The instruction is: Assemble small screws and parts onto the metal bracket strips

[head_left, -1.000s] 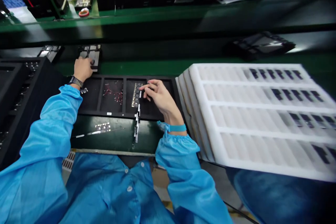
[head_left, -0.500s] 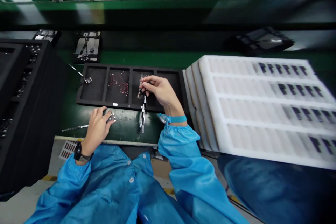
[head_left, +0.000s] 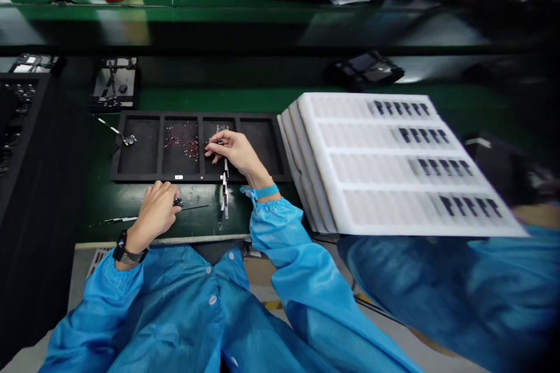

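My left hand rests on the green bench in front of a black foam tray, with its fingers closed on a small circuit board. A thin dark strip sticks out rightward from there. Over the tray's third compartment, my right hand pinches a small dark piece that looks like a circuit board. More boards lie beneath its fingers. A black-and-white ribbon strip runs down over the tray's front edge; its upper end is hidden by the hand.
Small red-wired parts fill the second compartment. A board with a strip lies at the tray's left end. White foam trays holding black parts are stacked at right, black foam trays at left. Another person's blue sleeve shows at right.
The view has swung right, so the bench things appear farther left. My right hand has shifted slightly left over the third compartment. The board in my left hand is now more covered.
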A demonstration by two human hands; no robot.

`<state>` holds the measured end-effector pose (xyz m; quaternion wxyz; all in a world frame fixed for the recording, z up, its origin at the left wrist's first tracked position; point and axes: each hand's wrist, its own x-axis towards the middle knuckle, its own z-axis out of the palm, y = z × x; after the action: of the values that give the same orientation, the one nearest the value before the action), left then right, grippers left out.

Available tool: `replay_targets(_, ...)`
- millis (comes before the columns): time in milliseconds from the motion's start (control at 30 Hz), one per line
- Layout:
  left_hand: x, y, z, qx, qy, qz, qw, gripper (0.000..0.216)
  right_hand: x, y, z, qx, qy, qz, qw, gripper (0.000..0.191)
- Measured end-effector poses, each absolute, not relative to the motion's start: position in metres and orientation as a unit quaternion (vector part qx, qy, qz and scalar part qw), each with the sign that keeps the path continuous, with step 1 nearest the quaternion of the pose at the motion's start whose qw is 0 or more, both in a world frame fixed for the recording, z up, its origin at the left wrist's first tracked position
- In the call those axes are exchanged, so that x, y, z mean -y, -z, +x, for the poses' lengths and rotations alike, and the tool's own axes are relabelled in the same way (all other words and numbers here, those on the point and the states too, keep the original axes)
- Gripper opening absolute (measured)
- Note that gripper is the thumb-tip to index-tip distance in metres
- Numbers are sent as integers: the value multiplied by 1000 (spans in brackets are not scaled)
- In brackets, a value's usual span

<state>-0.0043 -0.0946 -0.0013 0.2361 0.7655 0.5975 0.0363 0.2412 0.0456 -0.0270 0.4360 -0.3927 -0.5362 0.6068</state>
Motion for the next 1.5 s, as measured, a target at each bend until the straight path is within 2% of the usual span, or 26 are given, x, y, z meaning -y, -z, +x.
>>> replay_targets(100, 94, 1, -4, -592, -23, 775, 221, 13, -47, 30, 240, 551, -610, -381, 423, 48)
replay_targets(433, 100, 3, -3, -596, -30, 783, 175, 16, -48, 28, 240, 622, -553, -396, 388, 19)
replay_targets(800, 112, 9, -4, -585, -84, 795, 136, 12, -47, 26, 236, 586, -599, -372, 400, 29)
replay_targets(1167, 118, 18, -9, -561, -127, 813, 88, 13, -42, 14, 231, 644, -525, -389, 397, 30)
replay_targets(1333, 116, 18, -10, -561, -140, 808, 112, 13, -40, 11, 229, 651, -528, -385, 387, 30)
replay_targets(1500, 109, 8, -19, -545, -161, 800, 193, 13, -35, 6, 229, 666, -508, -367, 404, 31)
